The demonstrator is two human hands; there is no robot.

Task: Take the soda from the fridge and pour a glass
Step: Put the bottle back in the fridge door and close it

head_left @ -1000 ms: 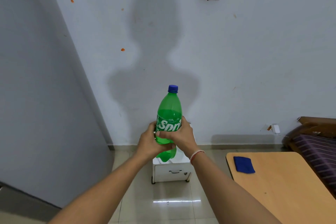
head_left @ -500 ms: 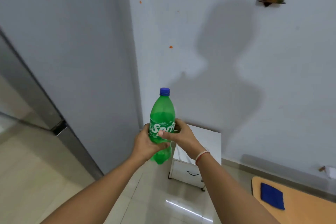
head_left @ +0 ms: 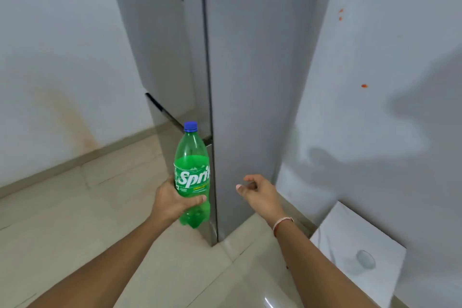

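Note:
A green Sprite bottle (head_left: 192, 170) with a blue cap stands upright in my left hand (head_left: 172, 201), which grips it around the label. It is more than half full. My right hand (head_left: 258, 191) hangs free to the right of the bottle, fingers loosely curled, holding nothing. Straight ahead stands the tall grey fridge (head_left: 245, 82), doors closed, seen from its front corner. A clear glass (head_left: 365, 259) rests on a small white table (head_left: 350, 237) at the lower right.
White walls rise on the left (head_left: 62, 57) and right (head_left: 387, 82) of the fridge. The floor is pale tile (head_left: 87, 207). The white table stands against the right wall, close to my right forearm.
My right hand has let go of the bottle and moved right; only my left hand holds it now. My view has swung left, bringing the fridge to the centre.

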